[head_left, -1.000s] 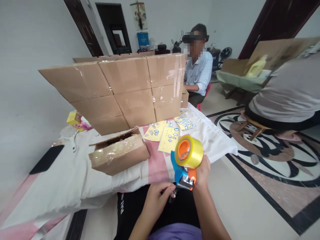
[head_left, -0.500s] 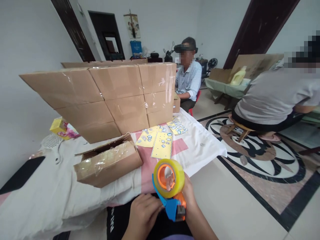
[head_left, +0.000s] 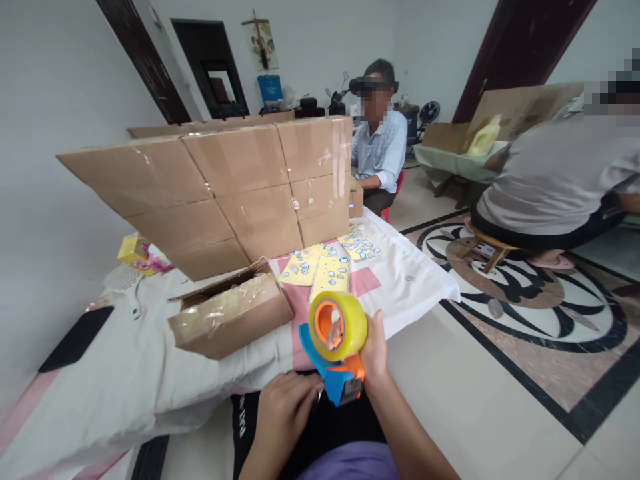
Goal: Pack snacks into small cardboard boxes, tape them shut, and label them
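Observation:
My right hand [head_left: 376,350] is wrapped round a tape dispenser [head_left: 334,383] with a blue and orange body, held over my lap. A thick roll of yellowish clear tape [head_left: 354,325] sits on its orange hub, and fingertips show through the hub's hole. Just left of the dispenser, my left hand [head_left: 284,408] is closed with its fingertips pinched together; a small shiny bit shows there, too small to name. Ahead on the cloth lies an opened cardboard box [head_left: 240,325] with clear tape along its near top edge. Yellow patterned sheets [head_left: 330,275] lie behind the dispenser.
A wall of stacked cardboard boxes [head_left: 260,160] stands across the table on a white and pink cloth [head_left: 200,387]. At left are a white slotted spoon [head_left: 125,283], a yellow packet [head_left: 135,248] and a dark flat object [head_left: 77,339]. A co-worker [head_left: 383,147] sits beyond, another person [head_left: 555,180] at right.
The dispenser and my right hand have moved slightly up and tilted. My left hand stays beside it, still closed. The view has shifted a little.

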Motion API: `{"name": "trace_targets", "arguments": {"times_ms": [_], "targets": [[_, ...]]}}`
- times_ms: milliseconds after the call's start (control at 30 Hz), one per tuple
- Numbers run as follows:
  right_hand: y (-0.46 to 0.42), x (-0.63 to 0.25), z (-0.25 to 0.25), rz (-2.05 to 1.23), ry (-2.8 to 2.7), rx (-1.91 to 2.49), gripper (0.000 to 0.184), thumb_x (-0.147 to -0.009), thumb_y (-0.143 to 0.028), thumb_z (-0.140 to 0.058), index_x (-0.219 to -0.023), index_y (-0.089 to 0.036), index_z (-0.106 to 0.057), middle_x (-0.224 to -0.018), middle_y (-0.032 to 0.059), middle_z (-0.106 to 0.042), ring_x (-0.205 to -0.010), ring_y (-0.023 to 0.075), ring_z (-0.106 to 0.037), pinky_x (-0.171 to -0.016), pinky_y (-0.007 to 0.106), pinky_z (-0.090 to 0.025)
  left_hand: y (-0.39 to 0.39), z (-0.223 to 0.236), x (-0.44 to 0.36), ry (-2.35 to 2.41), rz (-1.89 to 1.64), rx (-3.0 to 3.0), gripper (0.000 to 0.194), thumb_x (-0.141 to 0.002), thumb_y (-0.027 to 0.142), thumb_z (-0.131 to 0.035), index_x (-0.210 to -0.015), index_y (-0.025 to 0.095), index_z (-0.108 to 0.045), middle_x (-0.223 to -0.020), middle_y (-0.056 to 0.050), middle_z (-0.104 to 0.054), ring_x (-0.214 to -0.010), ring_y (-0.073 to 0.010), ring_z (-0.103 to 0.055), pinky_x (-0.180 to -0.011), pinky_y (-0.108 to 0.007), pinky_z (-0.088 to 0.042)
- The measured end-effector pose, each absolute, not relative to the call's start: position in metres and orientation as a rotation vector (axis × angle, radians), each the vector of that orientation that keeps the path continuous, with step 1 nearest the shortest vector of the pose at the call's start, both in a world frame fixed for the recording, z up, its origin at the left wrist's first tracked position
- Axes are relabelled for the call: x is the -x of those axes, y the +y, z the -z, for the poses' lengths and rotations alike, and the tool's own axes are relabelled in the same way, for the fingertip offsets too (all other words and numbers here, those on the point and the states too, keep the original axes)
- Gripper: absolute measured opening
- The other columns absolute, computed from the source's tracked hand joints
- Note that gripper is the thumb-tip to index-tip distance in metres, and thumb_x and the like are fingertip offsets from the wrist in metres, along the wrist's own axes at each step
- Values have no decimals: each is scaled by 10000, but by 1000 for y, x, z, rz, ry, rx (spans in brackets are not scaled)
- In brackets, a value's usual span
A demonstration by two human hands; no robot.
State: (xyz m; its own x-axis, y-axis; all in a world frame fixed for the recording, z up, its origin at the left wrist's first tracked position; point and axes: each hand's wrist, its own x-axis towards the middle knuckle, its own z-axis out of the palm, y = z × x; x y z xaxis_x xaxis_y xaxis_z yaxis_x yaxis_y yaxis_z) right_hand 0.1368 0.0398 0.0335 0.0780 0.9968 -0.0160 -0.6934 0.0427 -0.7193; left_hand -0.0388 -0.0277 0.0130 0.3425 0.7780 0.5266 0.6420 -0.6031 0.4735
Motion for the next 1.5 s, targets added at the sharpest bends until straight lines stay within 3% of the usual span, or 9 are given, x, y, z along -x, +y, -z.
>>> {"name": "trace_targets", "arguments": {"times_ms": [67, 167, 300, 633, 900, 1067, 1267, 1400, 1500], "targets": [[38, -135, -34, -1430, -648, 606, 666, -749, -818, -657, -1042, -222, -715, -998, 93, -784, -917, 317, -744, -789, 435, -609, -28, -8, 39, 1362, -1063, -2259, 222, -1002, 239, -552, -895, 220, -747, -774, -2, -763, -673, -147, -684, -659, -247, -452], [36, -134, -33, -1440, -854, 626, 495, -723, -541, -855, -1071, -235, -679, -987, 66, -782, -853, 271, -748, -755, 388, -612, -28, -4, 39, 1424, -977, -2010, 299, -995, 274, -561, -769, 196, -741, -709, -7, -736, -656, -138, -668, -657, -230, -454], [42, -136, -37, -1385, -941, 591, 351, -861, -455, -758, -1104, -241, -623, -895, 47, -774, -793, 245, -752, -747, 400, -622, -34, -2, 41, 1413, -948, -1713, 281, -977, 334, -579, -847, 194, -785, -716, -16, -741, -653, -137, -655, -660, -225, -462], [71, -141, -50, -1014, -1052, 632, 395, -885, -353, -751, -1170, -259, -493, -934, 27, -771, -847, 216, -752, -792, 380, -611, -58, -14, 32, 1296, -942, -1378, 375, -954, 443, -596, -803, 142, -760, -619, -32, -682, -539, -105, -540, -560, -215, -408], [47, -132, -66, -1186, -882, 514, 295, -914, -400, -705, -1137, -261, -571, -879, 28, -751, -809, 233, -746, -764, 409, -620, -58, -12, 37, 1283, -949, -1287, 401, -930, 479, -629, -755, 134, -735, -604, -27, -668, -456, -72, -477, -483, -198, -350], [26, -130, -71, -1329, -758, 587, 296, -867, -481, -731, -1012, -240, -640, -839, 41, -752, -772, 239, -739, -734, 389, -616, -60, -9, 38, 1288, -981, -1355, 383, -952, 470, -606, -812, 151, -766, -618, -21, -686, -430, -71, -460, -464, -202, -338], [5, -143, -64, -1706, -1001, 502, 428, -820, -649, -672, -856, -223, -682, -653, 53, -708, -701, 282, -722, -559, 369, -562, -58, -20, 46, 1301, -878, -2078, 321, -1005, 304, -552, -787, 214, -769, -702, -14, -748, -645, -127, -661, -655, -249, -402], [1, -151, -63, -1747, -1077, 468, 483, -795, -698, -624, -725, -225, -690, -567, 60, -668, -611, 284, -694, -503, 379, -527, -58, -19, 48, 1262, -882, -2484, 256, -1015, 271, -539, -909, 234, -769, -703, 0, -746, -600, -120, -637, -600, -291, -319], [2, -151, -65, -1699, -1093, 539, 534, -790, -752, -572, -658, -242, -657, -524, 53, -638, -548, 266, -657, -510, 393, -535, -56, -20, 48, 1288, -1018, -2679, 258, -1006, 236, -539, -859, 228, -752, -633, 9, -696, -538, -114, -559, -578, -314, -262]]}}
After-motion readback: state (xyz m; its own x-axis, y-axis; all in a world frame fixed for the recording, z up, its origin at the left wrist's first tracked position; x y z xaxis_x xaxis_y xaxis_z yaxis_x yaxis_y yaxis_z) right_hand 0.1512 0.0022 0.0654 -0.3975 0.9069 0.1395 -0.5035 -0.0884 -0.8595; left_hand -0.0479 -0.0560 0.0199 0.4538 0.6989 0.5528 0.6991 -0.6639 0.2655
